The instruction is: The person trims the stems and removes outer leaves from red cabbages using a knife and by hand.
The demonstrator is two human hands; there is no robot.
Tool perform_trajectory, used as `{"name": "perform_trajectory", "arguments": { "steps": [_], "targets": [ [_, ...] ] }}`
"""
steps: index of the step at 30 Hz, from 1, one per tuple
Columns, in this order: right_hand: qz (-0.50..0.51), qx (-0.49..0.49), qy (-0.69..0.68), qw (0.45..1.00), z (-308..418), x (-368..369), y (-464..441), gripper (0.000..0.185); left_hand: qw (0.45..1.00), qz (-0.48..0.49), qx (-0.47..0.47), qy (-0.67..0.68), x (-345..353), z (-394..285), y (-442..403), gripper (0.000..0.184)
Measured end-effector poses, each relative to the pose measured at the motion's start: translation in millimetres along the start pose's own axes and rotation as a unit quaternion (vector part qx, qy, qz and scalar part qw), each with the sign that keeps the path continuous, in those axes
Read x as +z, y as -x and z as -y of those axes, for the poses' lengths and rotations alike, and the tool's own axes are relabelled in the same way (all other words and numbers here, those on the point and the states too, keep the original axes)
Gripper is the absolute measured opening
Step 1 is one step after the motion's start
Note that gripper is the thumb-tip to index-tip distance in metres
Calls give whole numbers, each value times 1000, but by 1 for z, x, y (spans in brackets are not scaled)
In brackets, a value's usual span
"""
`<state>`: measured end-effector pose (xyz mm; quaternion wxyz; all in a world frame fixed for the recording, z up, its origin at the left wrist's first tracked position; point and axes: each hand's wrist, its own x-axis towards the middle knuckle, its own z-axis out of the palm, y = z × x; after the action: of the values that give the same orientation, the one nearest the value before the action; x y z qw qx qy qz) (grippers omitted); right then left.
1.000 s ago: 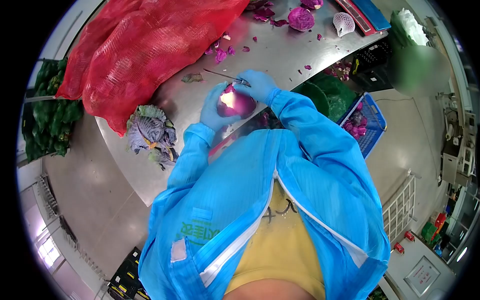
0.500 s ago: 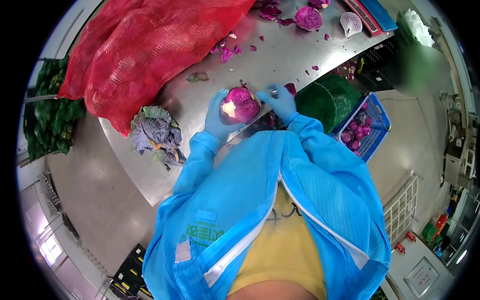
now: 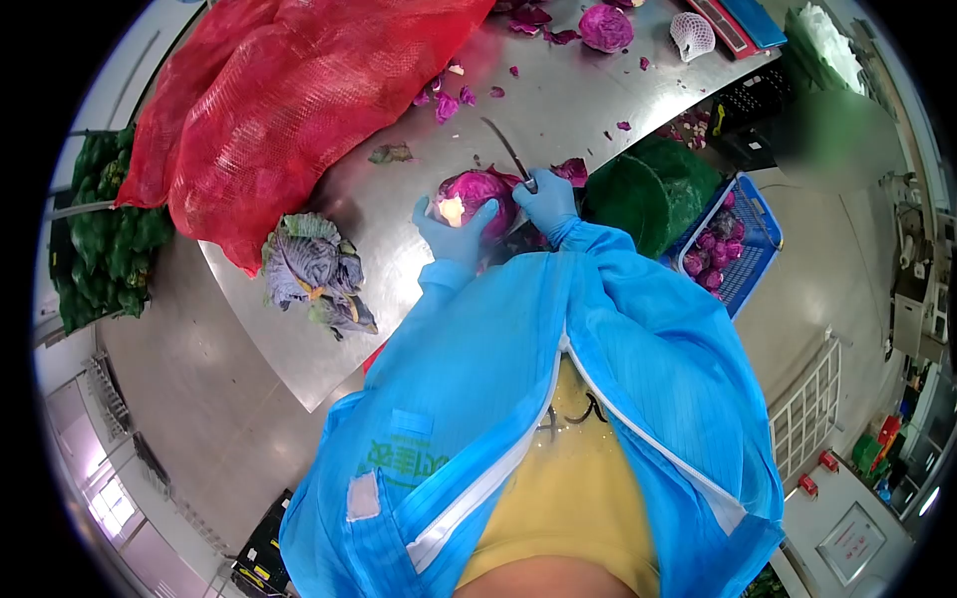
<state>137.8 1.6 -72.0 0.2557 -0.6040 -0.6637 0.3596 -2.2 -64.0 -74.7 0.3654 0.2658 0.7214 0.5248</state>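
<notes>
A red cabbage (image 3: 465,189) with a pale cut stem end rests on the steel table near my body. My left hand (image 3: 454,237), in a blue glove, grips it from the near side, thumb and fingers spread around it. My right hand (image 3: 547,204), also gloved, is closed around the handle of a knife (image 3: 509,151). Its slim, curved blade points up and away, just beyond the cabbage's right side. A loose purple leaf (image 3: 570,171) lies beside my right hand. Part of the cabbage is hidden by my left fingers.
A large red mesh sack (image 3: 289,110) covers the table's left side, with wilted outer leaves (image 3: 314,269) below it. Another red cabbage (image 3: 605,28) lies at the far side. On the right are a green bag (image 3: 638,199) and a blue crate (image 3: 763,254) holding small purple heads.
My right hand has turned, and the knife blade now shows, raised beside the cabbage. My left hand has shifted across the cabbage's near side, its fingers now over the front.
</notes>
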Motion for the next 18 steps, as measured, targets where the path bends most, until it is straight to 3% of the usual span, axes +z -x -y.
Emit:
{"name": "perform_trajectory", "arguments": {
  "steps": [1, 4, 6, 7, 8, 9, 13, 15, 17, 18],
  "targets": [
    [-44, 30, -46, 998, -4, 2, -1, 33, 1000, 0, 2, 1, 1, 5, -4, 106],
    [-39, 107, -101, 988, -42, 19, -9, 33, 1000, 10, -4, -10, -5, 19, -14, 105],
    [-53, 187, -143, 970, -59, 8, -9, 33, 970, 25, -169, 173, -12, 12, -15, 94],
    [-84, 214, -148, 962, -80, 6, -9, 35, 930, 108, -189, 296, -23, 14, -22, 79],
    [-121, 175, -103, 972, -113, 7, -11, 39, 888, 136, -267, 348, -33, 10, -24, 79],
    [-98, 231, -123, 960, -111, -15, -4, 41, 837, 162, -340, 398, -39, 3, -24, 78],
    [-171, 260, 78, 947, -112, -68, 14, 51, 851, 123, -314, 403, -42, -14, -19, 78],
    [-225, 212, 38, 950, -112, -69, 18, 48, 848, 151, -310, 402, -41, -6, -25, 78],
    [-254, 82, 40, 963, -113, -56, 14, 40, 936, 189, -121, 272, -31, -13, -22, 81],
    [-219, 48, 14, 974, -93, -54, 13, 36, 953, 195, -79, 217, -26, -23, -20, 93]
  ]
}}
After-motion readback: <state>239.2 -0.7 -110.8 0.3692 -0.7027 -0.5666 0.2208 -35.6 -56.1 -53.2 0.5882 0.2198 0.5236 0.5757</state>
